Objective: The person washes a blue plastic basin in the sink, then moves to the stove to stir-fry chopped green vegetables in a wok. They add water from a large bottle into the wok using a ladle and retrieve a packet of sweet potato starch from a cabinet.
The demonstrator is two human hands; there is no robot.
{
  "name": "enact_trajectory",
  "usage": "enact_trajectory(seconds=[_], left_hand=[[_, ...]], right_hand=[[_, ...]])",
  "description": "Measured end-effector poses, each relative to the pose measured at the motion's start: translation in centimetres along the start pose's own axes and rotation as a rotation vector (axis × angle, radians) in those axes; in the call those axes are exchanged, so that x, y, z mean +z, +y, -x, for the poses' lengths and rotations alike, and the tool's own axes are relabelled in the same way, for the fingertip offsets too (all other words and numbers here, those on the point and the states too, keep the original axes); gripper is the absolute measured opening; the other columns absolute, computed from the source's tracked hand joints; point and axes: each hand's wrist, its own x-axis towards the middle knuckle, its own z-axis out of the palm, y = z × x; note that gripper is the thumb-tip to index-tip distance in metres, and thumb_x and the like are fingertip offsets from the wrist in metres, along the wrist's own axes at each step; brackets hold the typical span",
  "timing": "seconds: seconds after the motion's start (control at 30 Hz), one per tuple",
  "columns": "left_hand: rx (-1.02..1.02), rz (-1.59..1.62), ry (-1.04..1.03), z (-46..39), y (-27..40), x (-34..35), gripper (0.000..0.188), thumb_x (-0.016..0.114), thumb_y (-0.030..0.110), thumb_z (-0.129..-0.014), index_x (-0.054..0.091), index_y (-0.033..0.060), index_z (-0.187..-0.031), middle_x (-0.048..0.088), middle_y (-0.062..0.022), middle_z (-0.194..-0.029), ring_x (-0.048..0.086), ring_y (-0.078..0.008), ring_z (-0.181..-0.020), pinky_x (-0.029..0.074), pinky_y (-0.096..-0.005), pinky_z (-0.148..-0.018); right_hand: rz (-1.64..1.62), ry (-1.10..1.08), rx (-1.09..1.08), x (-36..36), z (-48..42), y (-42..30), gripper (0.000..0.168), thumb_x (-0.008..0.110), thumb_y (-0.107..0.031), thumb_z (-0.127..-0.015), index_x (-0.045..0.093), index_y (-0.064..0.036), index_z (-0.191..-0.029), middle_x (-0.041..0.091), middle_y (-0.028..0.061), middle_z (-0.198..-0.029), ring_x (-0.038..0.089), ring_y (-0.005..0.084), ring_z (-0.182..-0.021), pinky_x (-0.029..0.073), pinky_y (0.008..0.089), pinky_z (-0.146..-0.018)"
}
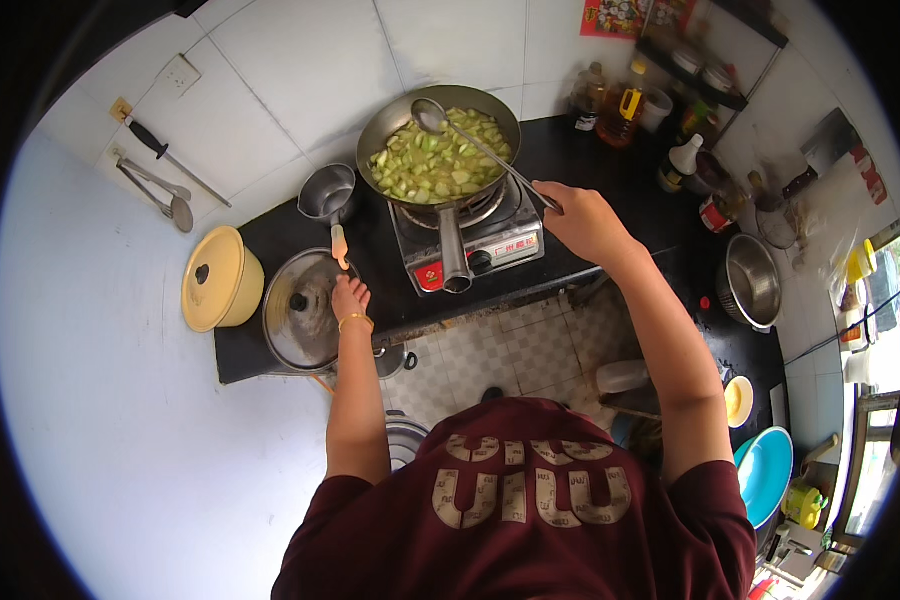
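Note:
My right hand (586, 217) grips the handle of a metal ladle (489, 152), whose bowl lies over the far side of a wok (456, 247). Chopped pale-green vegetable pieces (439, 161) in liquid fill much of the wok, which sits on a gas stove (504, 250). My left hand (351, 297) is above the near right edge of a round metal lid (294, 337), just below the orange handle tip of a small saucepan (327, 193). Its fingers are apart and hold nothing that I can see. The saucepan stands left of the stove.
A yellow lidded pot (225, 277) stands at the left counter end. Bottles (621, 112) crowd the back right corner. A metal colander (751, 281), a small bowl (739, 401) and a turquoise basin (765, 476) line the right counter. Utensils (154, 187) hang on the left wall.

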Motion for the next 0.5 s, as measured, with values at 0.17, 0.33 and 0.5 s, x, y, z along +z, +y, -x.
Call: enact_trajectory(seconds=[0.17, 0.33, 0.5], left_hand=[[-0.08, 0.144, 0.02, -3.2, 2.4, 3.5, 0.048, 0.043, 0.045, -0.095, 0.052, 0.0032, -0.117, 0.059, -0.0128, -0.108, 0.061, -0.0257, -0.088, 0.049, -0.0378, -0.081], [-0.191, 0.278, -0.16, -5.6, 4.2, 4.5, 0.052, 0.038, 0.048, -0.095, 0.055, 0.0019, -0.111, 0.062, -0.0141, -0.103, 0.061, -0.0284, -0.089, 0.049, -0.0382, -0.08], [-0.325, 0.271, -0.307, -7.9, 5.5, 4.8, 0.049, 0.045, 0.047, -0.093, 0.054, 0.0016, -0.111, 0.063, -0.0148, -0.103, 0.063, -0.027, -0.081, 0.052, -0.0306, -0.063]], right_hand=[[0.444, 0.011, -0.018, -0.5, 1.1, -0.3, 0.043, 0.05, -0.008, -0.082, 0.054, -0.015, -0.125, 0.062, 0.0112, -0.091, 0.062, 0.0291, -0.081, 0.051, 0.0381, -0.07], [0.442, 0.083, 0.054, 1.3, 2.3, 0.2, 0.042, 0.05, -0.009, -0.083, 0.056, -0.016, -0.123, 0.061, 0.0094, -0.089, 0.062, 0.0293, -0.078, 0.05, 0.0384, -0.068], [0.21, 0.213, 0.073, 1.9, 4.9, -0.4, 0.035, 0.054, -0.009, -0.083, 0.06, -0.012, -0.118, 0.061, 0.0133, -0.084, 0.061, 0.0326, -0.075, 0.05, 0.0409, -0.068]])
